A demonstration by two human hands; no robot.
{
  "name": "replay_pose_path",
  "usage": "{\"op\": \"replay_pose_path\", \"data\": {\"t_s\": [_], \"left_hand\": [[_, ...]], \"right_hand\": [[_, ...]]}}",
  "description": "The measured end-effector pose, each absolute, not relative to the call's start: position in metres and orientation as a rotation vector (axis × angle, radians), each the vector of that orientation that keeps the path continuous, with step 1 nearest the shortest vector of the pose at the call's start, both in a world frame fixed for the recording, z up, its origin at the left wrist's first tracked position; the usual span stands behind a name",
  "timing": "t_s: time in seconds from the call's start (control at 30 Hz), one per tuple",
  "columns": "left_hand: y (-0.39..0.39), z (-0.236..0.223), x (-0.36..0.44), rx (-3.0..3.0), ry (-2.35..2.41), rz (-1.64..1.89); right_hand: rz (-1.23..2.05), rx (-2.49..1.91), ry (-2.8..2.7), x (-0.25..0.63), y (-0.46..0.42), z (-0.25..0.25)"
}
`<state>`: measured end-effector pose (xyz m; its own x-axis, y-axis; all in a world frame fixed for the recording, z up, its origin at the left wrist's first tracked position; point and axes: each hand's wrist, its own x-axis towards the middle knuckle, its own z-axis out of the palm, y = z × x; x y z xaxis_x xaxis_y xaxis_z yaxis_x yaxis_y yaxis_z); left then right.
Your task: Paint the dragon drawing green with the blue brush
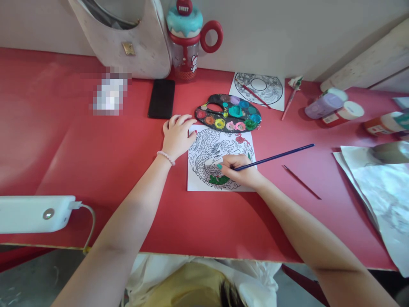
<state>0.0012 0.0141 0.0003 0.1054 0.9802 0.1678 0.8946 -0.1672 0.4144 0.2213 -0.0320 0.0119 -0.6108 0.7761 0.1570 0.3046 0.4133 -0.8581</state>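
Note:
My right hand (239, 169) is closed around a dark blue paintbrush (281, 156), its handle slanting up to the right and its tip hidden by the fingers. Below it lies a white sheet with a line-drawn dragon (204, 149); a patch near its lower middle is green and a small part at upper right is red. My left hand (179, 135) rests with fingers spread at the sheet's upper left edge, touching the table. Just above the sheet sits a black paint palette (228, 113) with several blobs of colour.
At the back stand a pale handbag (140, 53), a drinking cup (185, 47) and a black phone (161, 99). A thin brush (302, 182), paint jars (343, 114) and loose papers (386, 192) lie to the right. A white power bank (35, 214) with a cable is at left.

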Motion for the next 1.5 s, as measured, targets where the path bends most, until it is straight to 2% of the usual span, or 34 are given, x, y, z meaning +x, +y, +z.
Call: {"op": "replay_pose_path", "data": {"t_s": [1.5], "left_hand": [[0.0140,0.0011,0.0016,2.169,1.885,0.594]], "right_hand": [[1.171,-0.898,-2.136,0.2214,-0.0333,0.0110]]}}
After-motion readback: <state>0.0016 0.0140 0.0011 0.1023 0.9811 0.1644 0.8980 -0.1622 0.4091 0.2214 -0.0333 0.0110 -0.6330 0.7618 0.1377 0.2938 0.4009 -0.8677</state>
